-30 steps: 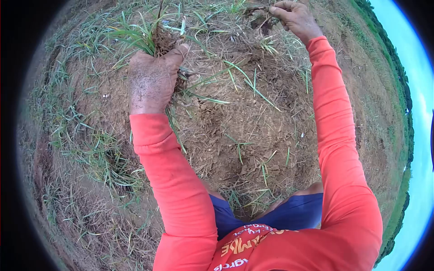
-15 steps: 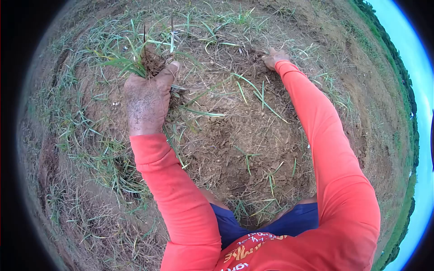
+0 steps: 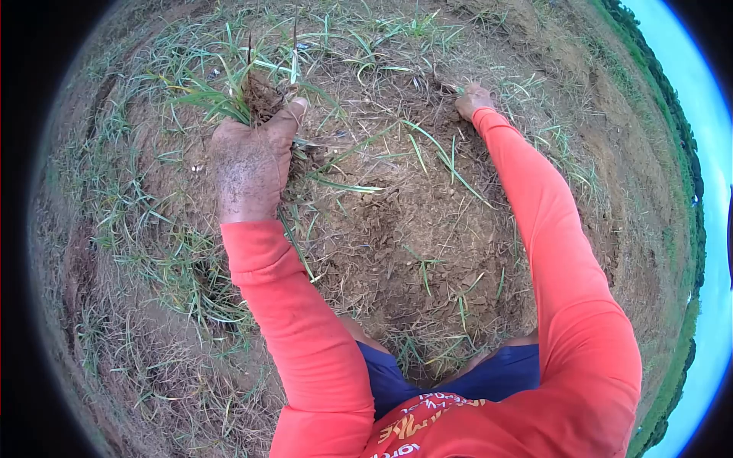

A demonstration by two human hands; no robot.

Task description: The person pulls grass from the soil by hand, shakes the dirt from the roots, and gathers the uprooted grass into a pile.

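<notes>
My left hand (image 3: 250, 164), dusted with soil, is closed round a grass clump (image 3: 217, 103) at the upper left. Brown soil and roots (image 3: 262, 98) cling to the clump beside my thumb, and long green blades trail below the hand. At the upper right my right hand (image 3: 474, 101) rests low at the ground by a patch of dry, loosened grass (image 3: 435, 90). Its fingers curl inward, and what they hold, if anything, is too small to make out.
Brown soil (image 3: 412, 229) with loose green blades lies between my arms. Grass tufts (image 3: 202, 286) grow at the left. My knees in blue shorts (image 3: 489, 374) are at the bottom. Trees and sky edge the right side.
My right hand has shifted slightly right, and its fingers look more curled. My left hand still holds the clump, almost unmoved. The view has shifted a little.
</notes>
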